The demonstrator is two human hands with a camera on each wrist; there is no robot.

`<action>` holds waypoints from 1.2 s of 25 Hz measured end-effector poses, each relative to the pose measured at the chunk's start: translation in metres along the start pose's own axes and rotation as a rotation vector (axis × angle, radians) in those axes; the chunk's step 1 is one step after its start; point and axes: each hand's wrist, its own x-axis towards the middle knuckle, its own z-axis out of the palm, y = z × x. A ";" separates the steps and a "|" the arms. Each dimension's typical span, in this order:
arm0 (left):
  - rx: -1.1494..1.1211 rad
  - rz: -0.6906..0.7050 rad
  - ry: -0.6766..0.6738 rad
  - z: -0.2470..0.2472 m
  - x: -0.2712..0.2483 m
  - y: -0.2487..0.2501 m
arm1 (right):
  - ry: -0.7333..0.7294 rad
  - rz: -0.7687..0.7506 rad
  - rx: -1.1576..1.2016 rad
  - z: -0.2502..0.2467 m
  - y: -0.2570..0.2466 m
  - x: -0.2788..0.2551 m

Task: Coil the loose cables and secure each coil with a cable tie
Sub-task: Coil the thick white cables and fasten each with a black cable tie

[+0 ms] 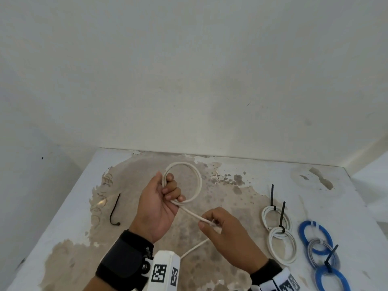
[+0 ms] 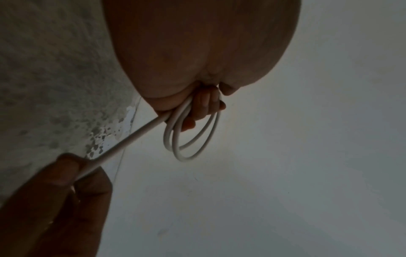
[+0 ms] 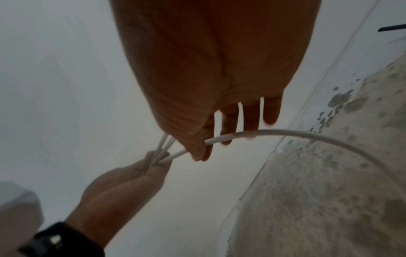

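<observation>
A white table (image 1: 262, 171) carries everything. Its paint has peeled over a wide brown patch (image 1: 220, 206) that runs from the far edge down the middle toward the near edge, with small flecks at its right side. A smaller worn mark (image 1: 321, 179) lies near the far right corner. A plain white wall (image 1: 189, 70) rises behind the far edge.

— Where am I working?
— I see a bare room, maybe a workshop corner or a plain home: white walls (image 1: 189, 70) meet behind a worn table (image 1: 241, 206) with its white paint peeled off.
— Anything else to go on?
— Only tied cable coils (image 1: 279, 234) and a black tie (image 1: 115, 208) lying on it.
</observation>
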 end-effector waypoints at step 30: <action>0.926 -0.148 0.000 0.019 -0.022 -0.010 | 0.033 0.056 0.360 -0.036 -0.046 0.010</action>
